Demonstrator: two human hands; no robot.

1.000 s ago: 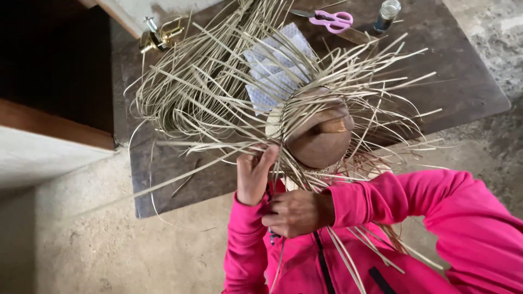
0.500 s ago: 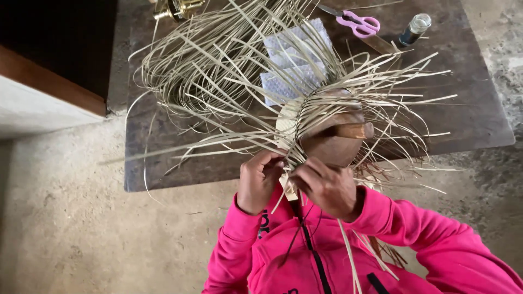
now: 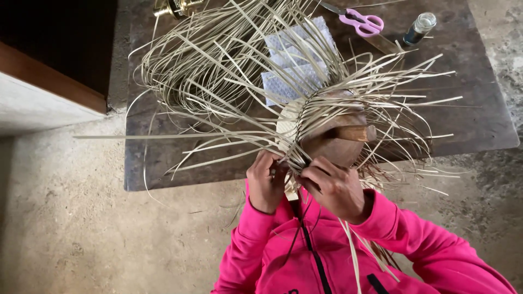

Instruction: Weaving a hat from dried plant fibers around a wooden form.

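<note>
Straw-coloured strips are pinched in the fingers of both hands at the near rim of a half-woven hat (image 3: pixel 305 128), held over the tabletop's near edge. A second ago the right hand (image 3: pixel 335 188) lay lower, against the pink jacket (image 3: pixel 327 250); now it has come up beside the left hand (image 3: pixel 267 182), so both work the same spot on the weave. A brown wooden mould (image 3: pixel 340 139) fills the crown. Loose strips (image 3: pixel 218 71) fan across the tabletop (image 3: pixel 479 120), hiding much of it and a pale cloth (image 3: pixel 294 60). Pink scissors (image 3: pixel 359 22) and a small bottle (image 3: pixel 419 27) sit near the far edge.
</note>
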